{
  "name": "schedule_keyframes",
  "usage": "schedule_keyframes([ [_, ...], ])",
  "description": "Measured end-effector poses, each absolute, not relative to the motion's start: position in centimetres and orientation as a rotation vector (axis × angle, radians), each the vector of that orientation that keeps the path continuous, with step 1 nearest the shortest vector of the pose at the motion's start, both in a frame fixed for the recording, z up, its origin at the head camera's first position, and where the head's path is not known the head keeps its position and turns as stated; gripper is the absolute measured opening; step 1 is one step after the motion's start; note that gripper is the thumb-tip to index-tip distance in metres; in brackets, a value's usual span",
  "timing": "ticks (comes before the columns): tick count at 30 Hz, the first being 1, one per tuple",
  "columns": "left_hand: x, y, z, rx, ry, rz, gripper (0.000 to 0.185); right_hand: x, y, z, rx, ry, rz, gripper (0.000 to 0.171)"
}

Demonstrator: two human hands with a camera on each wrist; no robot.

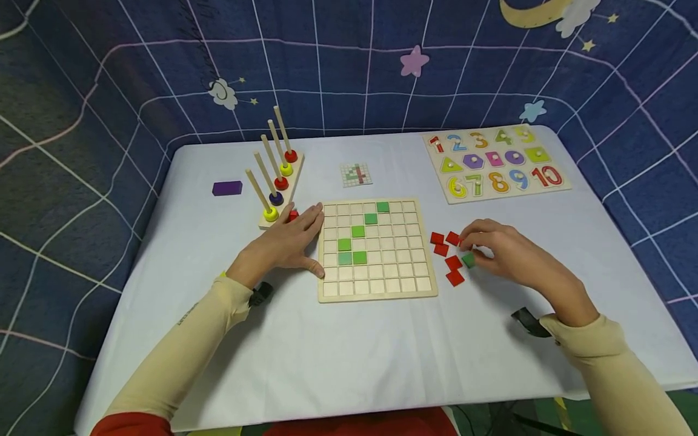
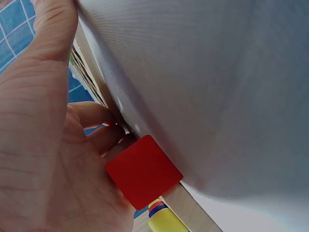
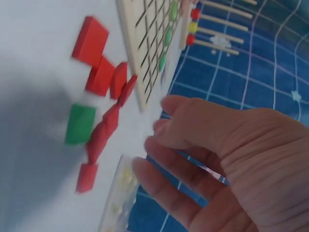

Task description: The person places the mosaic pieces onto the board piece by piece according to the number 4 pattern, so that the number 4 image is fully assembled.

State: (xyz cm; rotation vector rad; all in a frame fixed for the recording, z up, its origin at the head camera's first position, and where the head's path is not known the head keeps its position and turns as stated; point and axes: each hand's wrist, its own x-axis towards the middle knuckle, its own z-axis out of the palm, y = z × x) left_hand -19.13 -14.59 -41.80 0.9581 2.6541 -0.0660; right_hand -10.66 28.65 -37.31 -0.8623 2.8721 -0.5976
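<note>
My left hand (image 1: 288, 241) rests at the left edge of a square wooden grid board (image 1: 377, 295), thumb and fingertips on its frame. Beside that palm is a red block (image 2: 144, 172), mostly covered by the hand in the head view. Several green tiles (image 1: 357, 231) sit in the board's cells, running up toward the top right. Right of the board, my right hand (image 1: 507, 254) hovers with loosely bent fingers. Nothing shows between them in the right wrist view. Below the fingers lie a green tile (image 3: 80, 124) and several loose red tiles (image 3: 91, 40).
A peg stand (image 1: 294, 188) with coloured rings stands behind the left hand, a purple block (image 1: 226, 188) to its left. Behind the board lies a small pattern card (image 1: 356, 175). A number puzzle board (image 1: 496, 163) lies at the back right. Patterned cloth walls surround the white table (image 1: 262, 369).
</note>
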Motion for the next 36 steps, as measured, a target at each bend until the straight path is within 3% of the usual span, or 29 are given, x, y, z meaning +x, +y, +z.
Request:
schedule_keyframes([
  [13, -19.2, -14.5, -41.6, 0.954, 2.664, -0.056, 0.137, -10.6, 30.3, -40.5, -0.866, 2.830, -0.495, 0.027],
  [24, -19.1, -14.6, -41.7, 0.970, 2.664, -0.065, 0.137, -10.8, 30.6, -40.3, -0.880, 2.802, -0.545, 0.026],
  [36, -19.1, -14.6, -41.9, 0.982, 2.669, -0.064, 0.136, -11.5, 26.2, -39.4, -1.013, 2.762, -0.563, 0.024],
])
